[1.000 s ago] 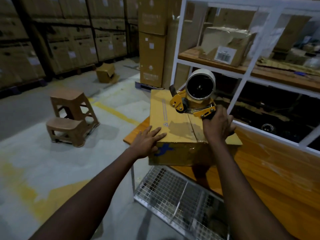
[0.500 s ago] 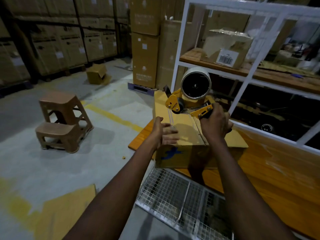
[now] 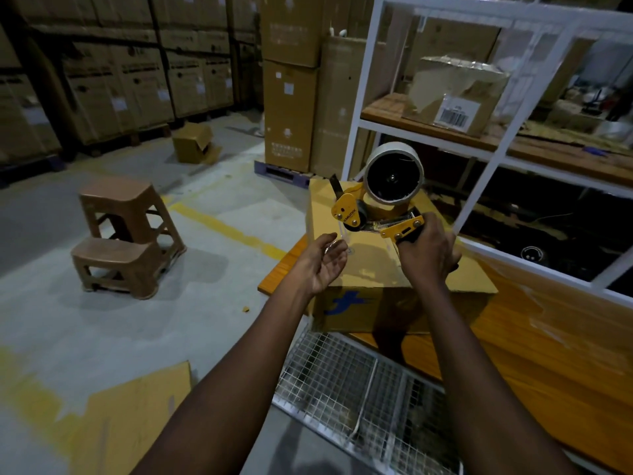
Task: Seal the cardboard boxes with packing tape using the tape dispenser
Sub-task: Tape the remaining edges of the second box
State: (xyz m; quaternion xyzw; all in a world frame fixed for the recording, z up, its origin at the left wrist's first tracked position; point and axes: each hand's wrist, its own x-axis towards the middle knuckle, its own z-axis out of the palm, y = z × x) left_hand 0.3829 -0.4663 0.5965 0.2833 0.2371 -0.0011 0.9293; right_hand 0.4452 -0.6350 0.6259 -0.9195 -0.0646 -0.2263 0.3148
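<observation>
A brown cardboard box (image 3: 370, 269) with a blue mark on its front lies at the corner of the wooden table (image 3: 513, 354). Over its top my right hand (image 3: 428, 255) grips the handle of a yellow tape dispenser (image 3: 376, 204) that carries a white roll. The dispenser's front points left and is held just above the box. My left hand (image 3: 323, 265) is raised beside the dispenser's front, palm turned up. Its fingertips pinch the loose end of the clear tape (image 3: 334, 241).
A white shelf frame (image 3: 496, 149) stands right behind the box, with a torn carton (image 3: 455, 94) on its shelf. A wire basket (image 3: 359, 389) hangs under the table edge. Two brown plastic stools (image 3: 126, 234), an open box (image 3: 193, 144) and flat cardboard (image 3: 130, 423) are on the floor.
My left hand has lifted off the box top and turned palm up at the dispenser's front, taking the tape end. The right hand keeps its grip on the dispenser.
</observation>
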